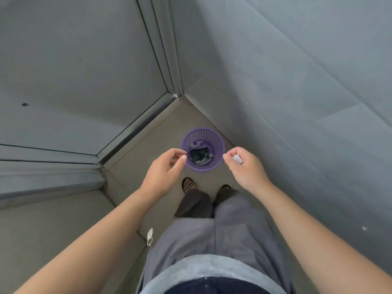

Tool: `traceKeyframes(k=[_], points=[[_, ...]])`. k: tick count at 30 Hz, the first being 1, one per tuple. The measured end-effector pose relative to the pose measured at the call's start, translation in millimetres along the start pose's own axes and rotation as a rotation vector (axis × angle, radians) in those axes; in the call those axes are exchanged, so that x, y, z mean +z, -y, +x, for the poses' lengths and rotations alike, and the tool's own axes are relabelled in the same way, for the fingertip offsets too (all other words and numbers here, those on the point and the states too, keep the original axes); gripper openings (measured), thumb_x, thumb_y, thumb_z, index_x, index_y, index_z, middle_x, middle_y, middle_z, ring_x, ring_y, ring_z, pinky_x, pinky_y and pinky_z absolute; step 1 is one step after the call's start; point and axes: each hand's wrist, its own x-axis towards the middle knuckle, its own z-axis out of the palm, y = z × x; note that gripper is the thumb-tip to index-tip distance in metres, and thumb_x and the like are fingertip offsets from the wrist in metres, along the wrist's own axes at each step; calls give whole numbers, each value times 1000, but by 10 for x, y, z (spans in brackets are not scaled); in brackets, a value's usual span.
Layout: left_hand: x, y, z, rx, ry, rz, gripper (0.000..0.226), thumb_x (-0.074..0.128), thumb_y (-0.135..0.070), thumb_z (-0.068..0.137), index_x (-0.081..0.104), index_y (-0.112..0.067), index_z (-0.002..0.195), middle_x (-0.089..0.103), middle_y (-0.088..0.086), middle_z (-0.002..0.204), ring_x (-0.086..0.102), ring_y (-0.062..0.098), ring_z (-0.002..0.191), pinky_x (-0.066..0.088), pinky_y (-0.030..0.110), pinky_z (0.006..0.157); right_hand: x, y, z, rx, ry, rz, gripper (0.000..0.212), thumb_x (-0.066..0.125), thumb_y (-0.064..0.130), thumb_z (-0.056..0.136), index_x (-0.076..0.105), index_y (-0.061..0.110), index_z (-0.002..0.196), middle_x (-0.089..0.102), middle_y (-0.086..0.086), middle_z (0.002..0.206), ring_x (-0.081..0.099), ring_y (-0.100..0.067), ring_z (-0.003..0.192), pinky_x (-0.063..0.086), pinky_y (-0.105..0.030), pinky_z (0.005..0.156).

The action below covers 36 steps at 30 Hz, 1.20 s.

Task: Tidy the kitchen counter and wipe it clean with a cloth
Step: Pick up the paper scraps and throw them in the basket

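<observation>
A small purple mesh waste basket (218,143) stands on the floor in a corner, below and just beyond both hands. Inside it lie a dark green wrapper (199,154) and some pale scraps. My left hand (164,169) hovers at the basket's left rim, fingers curled and slightly apart, nothing visible in it. My right hand (244,167) hovers at the right rim, fingers closed around a small white crumpled scrap (237,159). No counter or cloth is in view.
Grey walls close in on the right (297,102) and a grey door with a metal frame (135,128) on the left. My feet in sandals (187,185) stand just short of the basket. A white object (150,236) lies on the floor at my left.
</observation>
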Motion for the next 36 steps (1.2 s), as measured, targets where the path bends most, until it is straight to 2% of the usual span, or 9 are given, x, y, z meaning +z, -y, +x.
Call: traceKeyframes(k=[3, 8, 15, 19, 23, 27, 30, 33, 36], points=[[48, 185, 417, -55, -13, 12, 15, 49, -32, 92, 60, -26, 101, 62, -16, 90, 55, -11, 81, 39, 4, 64, 152, -49, 440, 23, 58, -41, 17, 51, 42, 87, 51, 33, 73, 62, 13, 84, 54, -1, 76, 37, -22, 57], [332, 846, 1149, -130, 58, 149, 26, 48, -35, 92, 58, -20, 111, 60, -7, 101, 56, 10, 84, 38, 23, 73, 572, -374, 1249, 36, 154, -104, 17, 51, 39, 89, 51, 31, 74, 59, 17, 87, 52, 3, 80, 35, -17, 58], [1043, 2216, 2246, -244, 21, 173, 33, 50, -28, 91, 53, -17, 122, 58, 10, 114, 58, 23, 94, 43, 29, 82, 1475, -1435, 2523, -27, 233, -208, 9, 54, 29, 90, 54, 21, 85, 63, 0, 102, 57, -17, 94, 37, -27, 70], [1520, 2893, 2819, -255, -28, 153, 40, 50, -29, 92, 47, -24, 131, 54, 13, 121, 56, 24, 104, 37, 23, 83, 1969, -2069, 3188, -32, 230, -188, 12, 53, 25, 91, 49, 19, 82, 63, -12, 101, 57, -28, 99, 27, -22, 62], [1921, 3340, 3296, -243, -51, 114, 47, 52, -29, 92, 41, -23, 137, 51, 16, 123, 54, 29, 109, 44, 31, 90, 2370, -2551, 3722, -20, 235, -211, 14, 54, 27, 91, 50, 17, 82, 59, -8, 88, 57, -25, 86, 37, -27, 64], [2181, 3619, 3557, -105, -97, 149, 44, 49, -22, 93, 41, -18, 137, 60, 13, 120, 57, 29, 105, 46, 34, 85, 2611, -2887, 4149, -1, 264, -288, 19, 53, 32, 91, 55, 13, 95, 62, -10, 105, 57, -27, 95, 43, -32, 72], [2246, 3739, 3588, -36, -167, 182, 43, 48, -18, 94, 43, -17, 136, 60, 12, 123, 57, 30, 105, 45, 34, 84, 2677, -3025, 4333, -12, 365, -392, 40, 52, 34, 91, 51, 8, 121, 50, -13, 131, 49, -29, 116, 42, -35, 91], [2229, 3749, 3583, -72, -153, 207, 43, 48, -24, 94, 43, -19, 137, 60, 13, 122, 57, 30, 104, 46, 36, 84, 2598, -3037, 4313, -4, 457, -482, 55, 49, 37, 93, 36, 8, 138, 34, -11, 147, 36, -26, 131, 31, -33, 106], [2096, 3591, 3518, -178, -83, 274, 47, 48, -32, 94, 40, -21, 139, 59, 16, 119, 57, 30, 104, 45, 35, 83, 2380, -2913, 4111, 28, 466, -527, 55, 45, 41, 93, 38, 8, 137, 38, -14, 143, 37, -29, 130, 31, -33, 104]])
